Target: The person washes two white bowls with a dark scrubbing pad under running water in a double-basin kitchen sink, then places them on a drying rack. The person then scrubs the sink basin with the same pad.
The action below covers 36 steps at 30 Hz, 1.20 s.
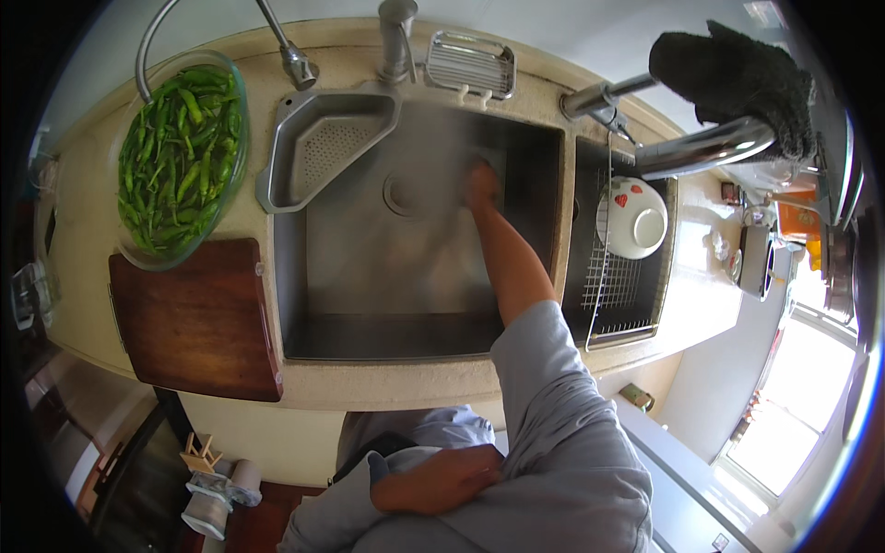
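Note:
My right hand (482,183) reaches down into the stainless-steel sink (387,276), near its right wall and right of the drain (399,193). A grey haze blurs the hand, and I cannot make out its fingers or anything in them. Across the front of my body lies my left hand (442,480), with its fingertips against the grey shirt (553,387) by my right sleeve. Whether those fingers grip the cloth is not clear. A perforated corner strainer basket (332,152) sits over the sink's back left corner.
On the left counter, a glass bowl (242,117) holds green chili peppers (180,159) beside a wooden cutting board (197,321). Right of the main basin, a white bowl (632,218) lies upside down on a wire rack (615,283). A faucet (705,148) and dark cloth mitt (733,83) overhang the right.

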### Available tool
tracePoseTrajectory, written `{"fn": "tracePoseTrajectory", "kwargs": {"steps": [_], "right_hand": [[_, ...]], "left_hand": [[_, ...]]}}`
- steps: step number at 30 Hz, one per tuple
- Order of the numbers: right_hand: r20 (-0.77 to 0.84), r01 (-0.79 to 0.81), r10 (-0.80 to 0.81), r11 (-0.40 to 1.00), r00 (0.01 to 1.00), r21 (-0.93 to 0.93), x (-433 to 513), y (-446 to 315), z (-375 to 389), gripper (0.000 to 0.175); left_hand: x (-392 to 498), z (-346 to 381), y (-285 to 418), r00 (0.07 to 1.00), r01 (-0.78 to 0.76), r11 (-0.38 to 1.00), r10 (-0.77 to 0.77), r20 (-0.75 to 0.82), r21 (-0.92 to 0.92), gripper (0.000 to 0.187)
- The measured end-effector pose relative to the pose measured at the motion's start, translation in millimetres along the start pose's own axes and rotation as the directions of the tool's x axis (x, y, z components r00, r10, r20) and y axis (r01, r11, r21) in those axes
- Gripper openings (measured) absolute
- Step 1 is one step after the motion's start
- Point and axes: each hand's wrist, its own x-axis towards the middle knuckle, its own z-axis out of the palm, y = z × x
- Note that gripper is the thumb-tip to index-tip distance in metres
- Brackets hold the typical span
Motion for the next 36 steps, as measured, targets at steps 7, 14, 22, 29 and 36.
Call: {"fn": "tracePoseTrajectory", "kwargs": {"steps": [7,14,22,29,36], "right_hand": [[0.177,0.3,-0.365,0.901,0.914,0.313,-44,-71,2,0.021],[-0.115,-0.033,0.009,0.979,0.993,-0.202,-1,-10,-84,0.015],[-0.024,0.019,-0.024,0.982,0.999,-0.187,24,-23,-22,0.014],[0.143,0.545,-0.527,0.823,0.838,-0.161,12,-81,42,0.016],[0.378,0.821,-0.752,0.57,0.54,-0.039,-31,-122,22,0.019]], "left_hand": [[1,4,7,0.99,-0.028,0.998,0.02,0.142,0.056,0.018],[-6,-2,7,0.999,-0.029,1.0,0.03,0.038,-0.012,0.018],[-11,-19,4,0.985,-0.079,0.996,0.084,-0.148,0.044,0.017],[-1,-15,4,0.986,-0.116,0.993,0.116,-0.12,0.002,0.016],[-5,-12,10,0.978,-0.174,0.984,0.169,-0.123,-0.031,0.017]]}}
